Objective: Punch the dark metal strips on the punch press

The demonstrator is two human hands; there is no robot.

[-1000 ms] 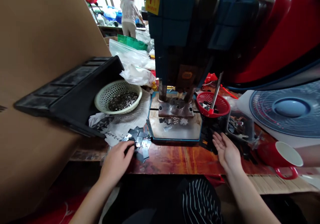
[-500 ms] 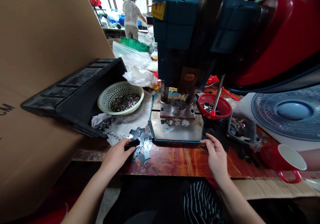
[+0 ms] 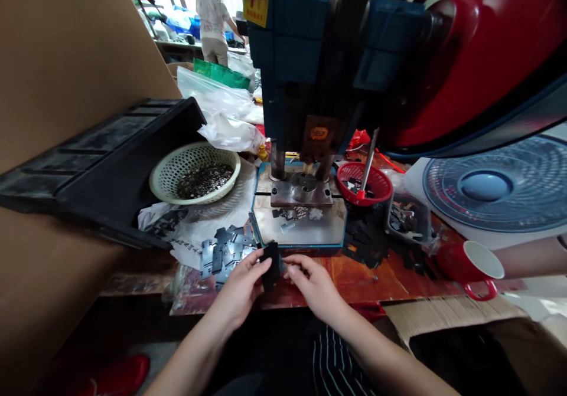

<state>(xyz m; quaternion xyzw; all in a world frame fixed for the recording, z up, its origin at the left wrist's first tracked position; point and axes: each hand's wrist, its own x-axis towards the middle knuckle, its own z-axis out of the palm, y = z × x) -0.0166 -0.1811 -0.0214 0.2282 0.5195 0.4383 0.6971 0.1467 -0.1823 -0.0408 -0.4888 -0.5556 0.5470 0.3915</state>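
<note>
Near the table's front edge, my left hand (image 3: 244,287) grips a small stack of black plates (image 3: 271,264) between thumb and fingers. Just right of it, my right hand (image 3: 313,282) has its thumb and fingertips close together at the stack's right side; whether they pinch a piece is too small to tell. Loose flat metal plates (image 3: 228,251) lie spread on the table left of the press. Behind my hands is the press's metal base plate (image 3: 301,231), with small bits and a pale piece on it, in front of the die block (image 3: 302,190).
A pale basket (image 3: 162,177) of small parts stands left beside a tilted black bin (image 3: 106,177). At right are a red basket (image 3: 385,186), a clear box (image 3: 407,216) of parts, black pieces (image 3: 365,239) and a red mug (image 3: 460,260). A person (image 3: 214,24) stands far back.
My left hand has moved right from the loose plates with black plates in its grip. My right hand has come left to meet it. The view has shifted slightly.
</note>
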